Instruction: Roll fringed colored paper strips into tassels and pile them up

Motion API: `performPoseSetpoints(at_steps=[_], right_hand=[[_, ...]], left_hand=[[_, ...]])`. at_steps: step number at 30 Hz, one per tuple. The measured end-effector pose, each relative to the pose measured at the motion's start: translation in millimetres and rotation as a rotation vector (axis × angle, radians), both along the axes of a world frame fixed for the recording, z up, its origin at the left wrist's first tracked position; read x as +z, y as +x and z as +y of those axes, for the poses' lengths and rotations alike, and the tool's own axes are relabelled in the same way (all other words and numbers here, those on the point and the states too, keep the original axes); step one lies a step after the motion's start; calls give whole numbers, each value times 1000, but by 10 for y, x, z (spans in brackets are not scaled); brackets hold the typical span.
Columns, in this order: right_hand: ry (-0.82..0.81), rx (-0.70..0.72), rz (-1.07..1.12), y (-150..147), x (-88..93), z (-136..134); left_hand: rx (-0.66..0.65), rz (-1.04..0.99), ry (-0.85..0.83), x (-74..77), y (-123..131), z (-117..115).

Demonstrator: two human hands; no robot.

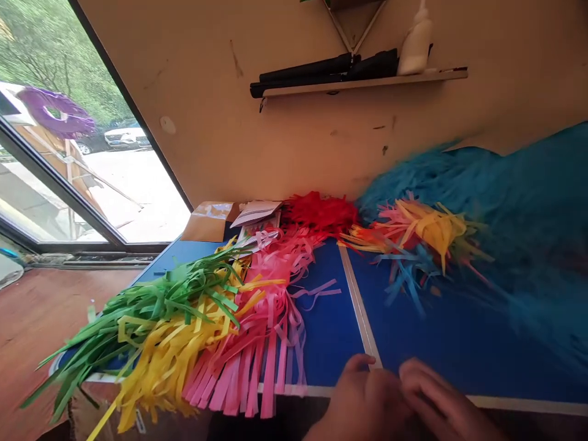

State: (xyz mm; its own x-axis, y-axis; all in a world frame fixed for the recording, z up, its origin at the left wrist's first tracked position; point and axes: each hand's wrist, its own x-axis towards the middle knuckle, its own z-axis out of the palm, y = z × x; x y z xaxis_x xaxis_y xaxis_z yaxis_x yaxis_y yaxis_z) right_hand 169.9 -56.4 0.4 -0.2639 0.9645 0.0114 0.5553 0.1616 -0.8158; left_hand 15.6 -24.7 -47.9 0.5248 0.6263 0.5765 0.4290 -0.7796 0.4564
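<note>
At the near edge of the blue table [316, 361], my left hand [367, 398] is closed, its fingers curled inward. Close against it is my right hand [441, 398], with its fingers bent and pressed together. Whatever they pinch between them, if anything, is hidden and blurred. Left of my hands lie bundles of cut strips: pink strips [261, 331], yellow strips [169, 361] and green strips [151, 306], with ends hanging over the near edge. Further back sit a red bundle [321, 214] and a mixed-colour bundle [432, 229].
A large blue fringed mass [528, 190] covers the right side, partly blurred. Papers and a brown envelope [209, 219] lie by the wall. Above, a shelf [367, 84] holds black rolls [316, 68] and a white bottle [415, 46]. A glass door [124, 165] stands left.
</note>
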Motion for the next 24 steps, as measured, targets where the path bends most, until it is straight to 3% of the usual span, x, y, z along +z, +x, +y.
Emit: performPoseSetpoints(at_steps=[7,13,16,19,21,24], right_hand=[[-120,66,-50,50,195,90],[-43,57,-132,13,282,54],[54,16,-139,22,306,182],[184,-15,-194,14,276,641],[245,-85,-429,7,222,1106],[255,-115,-530,71,127,1821]], left_hand=[[-61,53,-202,22,-15,-2],[-13,-3,-645,301,-90,34],[-2,-67,-723,425,-131,46],[-5,-177,-803,486,-153,49],[-33,-212,-835,513,-162,47],[-47,-193,-837,540,-173,37]])
